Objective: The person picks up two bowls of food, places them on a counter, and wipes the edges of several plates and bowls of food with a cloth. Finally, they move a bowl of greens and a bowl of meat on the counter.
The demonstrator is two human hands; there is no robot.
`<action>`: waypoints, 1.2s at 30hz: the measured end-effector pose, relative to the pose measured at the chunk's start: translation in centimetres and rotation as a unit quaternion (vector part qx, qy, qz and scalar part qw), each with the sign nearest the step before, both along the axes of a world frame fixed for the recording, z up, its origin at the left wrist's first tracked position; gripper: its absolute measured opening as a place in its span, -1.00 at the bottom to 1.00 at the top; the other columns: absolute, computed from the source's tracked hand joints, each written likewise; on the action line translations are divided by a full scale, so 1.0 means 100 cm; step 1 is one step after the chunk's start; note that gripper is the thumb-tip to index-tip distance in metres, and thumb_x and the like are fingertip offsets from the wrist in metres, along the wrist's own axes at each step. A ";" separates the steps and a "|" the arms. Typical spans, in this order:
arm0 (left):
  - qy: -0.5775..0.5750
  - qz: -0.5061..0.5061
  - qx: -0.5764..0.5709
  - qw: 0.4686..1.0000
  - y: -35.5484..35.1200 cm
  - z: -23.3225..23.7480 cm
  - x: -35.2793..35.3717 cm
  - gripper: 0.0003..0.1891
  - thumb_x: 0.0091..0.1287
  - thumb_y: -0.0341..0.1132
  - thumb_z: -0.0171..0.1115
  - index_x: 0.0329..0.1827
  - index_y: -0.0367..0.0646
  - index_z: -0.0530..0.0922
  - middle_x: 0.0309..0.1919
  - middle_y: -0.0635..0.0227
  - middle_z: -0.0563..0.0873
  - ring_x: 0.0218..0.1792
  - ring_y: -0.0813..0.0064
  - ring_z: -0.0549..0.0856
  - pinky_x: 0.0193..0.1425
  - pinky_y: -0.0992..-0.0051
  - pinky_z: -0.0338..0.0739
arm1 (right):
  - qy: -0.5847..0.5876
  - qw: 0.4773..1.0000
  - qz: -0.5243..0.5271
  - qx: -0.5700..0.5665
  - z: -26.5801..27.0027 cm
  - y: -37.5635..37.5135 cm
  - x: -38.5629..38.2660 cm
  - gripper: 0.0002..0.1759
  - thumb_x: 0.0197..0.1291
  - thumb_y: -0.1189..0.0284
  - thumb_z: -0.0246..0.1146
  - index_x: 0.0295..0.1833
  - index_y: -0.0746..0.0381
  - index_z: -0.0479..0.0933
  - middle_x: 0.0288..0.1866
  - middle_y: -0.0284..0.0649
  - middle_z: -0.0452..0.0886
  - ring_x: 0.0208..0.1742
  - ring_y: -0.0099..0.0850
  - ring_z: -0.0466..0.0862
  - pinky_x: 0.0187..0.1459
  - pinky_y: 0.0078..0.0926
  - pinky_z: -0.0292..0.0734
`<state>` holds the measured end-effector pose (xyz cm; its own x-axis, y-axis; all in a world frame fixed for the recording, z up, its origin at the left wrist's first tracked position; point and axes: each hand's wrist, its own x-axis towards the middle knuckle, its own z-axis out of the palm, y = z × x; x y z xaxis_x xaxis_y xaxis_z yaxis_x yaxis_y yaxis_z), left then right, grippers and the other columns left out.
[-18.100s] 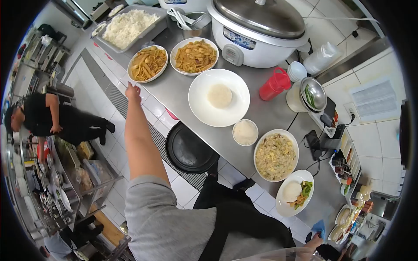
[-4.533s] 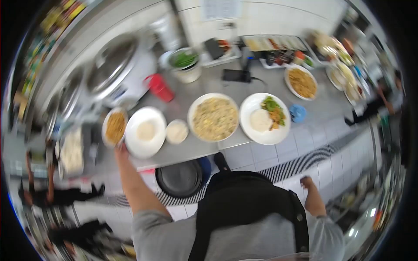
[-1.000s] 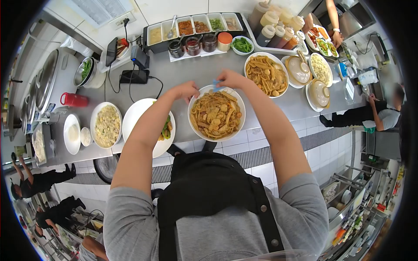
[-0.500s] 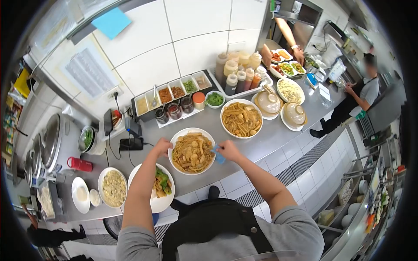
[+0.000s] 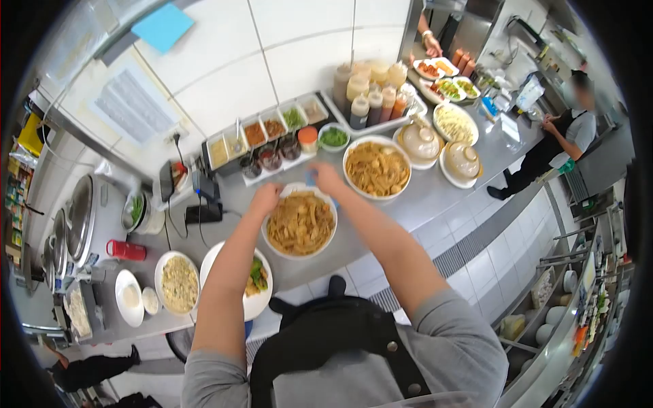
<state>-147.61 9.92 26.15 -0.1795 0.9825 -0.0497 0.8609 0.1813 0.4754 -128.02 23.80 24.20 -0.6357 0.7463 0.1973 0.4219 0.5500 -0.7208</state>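
Observation:
A white bowl of noodles (image 5: 300, 223) stands on the steel counter in front of me. At its upper left rim is my left hand (image 5: 266, 198), fingers closed on the rim. My right hand (image 5: 326, 178), blurred, is above the bowl's upper right rim, pinching a blue cloth (image 5: 311, 178). A second noodle bowl (image 5: 377, 168) stands to the right. Left of my bowl, a white plate with green vegetables (image 5: 257, 277) is partly hidden by my left forearm.
Behind are a topping tray (image 5: 255, 134), a bowl of chopped greens (image 5: 334, 138) and sauce bottles (image 5: 375, 109). Lidded pots (image 5: 419, 143) stand right. A rice plate (image 5: 178, 284) and red cup (image 5: 126, 249) are left. A co-worker (image 5: 571, 132) stands far right; another's hand (image 5: 432, 46) is at the back.
My right hand has moved with the blue cloth from the bowl's right side to its far side. My left hand has shifted up along the rim. The co-worker's hands at the back have pulled away.

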 end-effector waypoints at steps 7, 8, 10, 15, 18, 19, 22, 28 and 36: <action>0.076 -0.027 -0.036 0.996 -0.012 0.002 -0.003 -0.80 0.30 -0.32 0.17 -0.14 -0.12 0.72 -0.29 -0.01 0.71 -0.21 -0.03 0.69 -0.08 0.14 0.57 | -0.027 0.965 0.173 -0.195 -0.027 0.005 -0.009 -0.67 0.18 0.38 0.31 0.05 0.23 0.64 -0.07 -0.09 0.71 -0.06 -0.30 0.66 0.01 -0.31 0.51; 0.077 -0.029 -0.029 0.996 -0.015 -0.003 -0.005 -0.82 0.29 -0.33 0.18 -0.17 -0.11 0.72 -0.31 -0.01 0.71 -0.21 -0.04 0.69 -0.09 0.13 0.58 | -0.021 0.963 0.186 -0.195 -0.028 0.007 0.000 -0.66 0.17 0.37 0.32 0.06 0.23 0.64 -0.09 -0.10 0.71 -0.07 -0.30 0.65 0.01 -0.31 0.51; 0.075 -0.026 -0.016 0.997 -0.017 -0.009 -0.012 -0.83 0.27 -0.34 0.19 -0.21 -0.13 0.72 -0.33 -0.03 0.71 -0.21 -0.05 0.70 -0.10 0.12 0.58 | 0.011 0.974 0.149 -0.171 -0.025 -0.004 0.030 -0.65 0.16 0.37 0.33 0.06 0.25 0.64 -0.17 -0.18 0.71 -0.20 -0.37 0.65 -0.10 -0.38 0.55; 0.030 0.044 -0.006 0.999 -0.043 -0.006 -0.008 -0.80 0.32 -0.33 0.18 -0.21 -0.25 0.70 -0.28 -0.06 0.70 -0.19 -0.06 0.68 -0.05 0.12 0.55 | -0.033 0.934 -0.022 -0.355 0.017 -0.057 0.086 -0.74 0.21 0.35 0.32 -0.07 0.28 0.68 -0.33 -0.30 0.64 -0.37 -0.56 0.59 -0.29 -0.46 0.60; 0.018 0.096 -0.006 0.995 -0.057 -0.006 -0.007 -0.80 0.31 -0.32 0.20 -0.20 -0.26 0.70 -0.28 -0.06 0.70 -0.17 -0.07 0.68 -0.05 0.13 0.55 | 0.019 0.919 -0.074 -0.387 0.004 -0.076 0.096 -0.76 0.24 0.34 0.30 -0.18 0.33 0.67 -0.43 -0.33 0.59 -0.42 -0.57 0.57 -0.34 -0.46 0.64; 0.013 0.120 -0.001 0.993 -0.061 -0.007 -0.004 -0.80 0.31 -0.33 0.20 -0.23 -0.28 0.69 -0.31 -0.08 0.70 -0.18 -0.08 0.68 -0.05 0.12 0.55 | 0.041 0.915 -0.087 -0.393 -0.002 -0.082 0.099 -0.75 0.25 0.34 0.29 -0.23 0.35 0.67 -0.46 -0.33 0.57 -0.42 -0.56 0.57 -0.35 -0.45 0.66; 0.004 0.197 0.019 0.980 -0.074 -0.006 0.006 -0.79 0.32 -0.33 0.19 -0.28 -0.33 0.67 -0.37 -0.11 0.70 -0.21 -0.10 0.69 -0.07 0.10 0.56 | 0.101 0.889 -0.149 -0.421 -0.010 -0.102 0.102 -0.70 0.28 0.34 0.26 -0.31 0.40 0.64 -0.49 -0.32 0.54 -0.45 -0.55 0.56 -0.40 -0.46 0.69; -0.057 0.285 0.000 0.957 -0.095 -0.008 0.039 -0.71 0.38 -0.30 0.11 -0.33 -0.40 0.64 -0.43 -0.15 0.69 -0.34 -0.13 0.70 -0.16 0.08 0.58 | 0.128 0.869 -0.235 -0.416 -0.020 -0.148 0.109 -0.61 0.36 0.32 0.18 -0.34 0.49 0.58 -0.50 -0.29 0.49 -0.51 -0.53 0.52 -0.46 -0.43 0.71; -0.443 0.378 0.018 0.813 -0.130 -0.041 0.106 -0.66 0.43 -0.30 -0.05 -0.29 -0.48 0.53 -0.55 -0.05 0.68 -0.60 0.08 0.70 -0.50 0.14 0.56 | 0.271 0.774 -0.294 -0.491 -0.013 -0.195 0.089 -0.60 0.45 0.34 0.05 -0.19 0.55 0.51 -0.40 -0.23 0.47 -0.46 -0.49 0.51 -0.36 -0.38 0.74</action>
<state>-137.00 -3.05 22.01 -0.6421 0.6109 -0.4630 -0.1738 0.4723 0.8642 -119.08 4.27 22.89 -0.1515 0.8340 -0.5306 -0.1204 -0.5484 -0.8275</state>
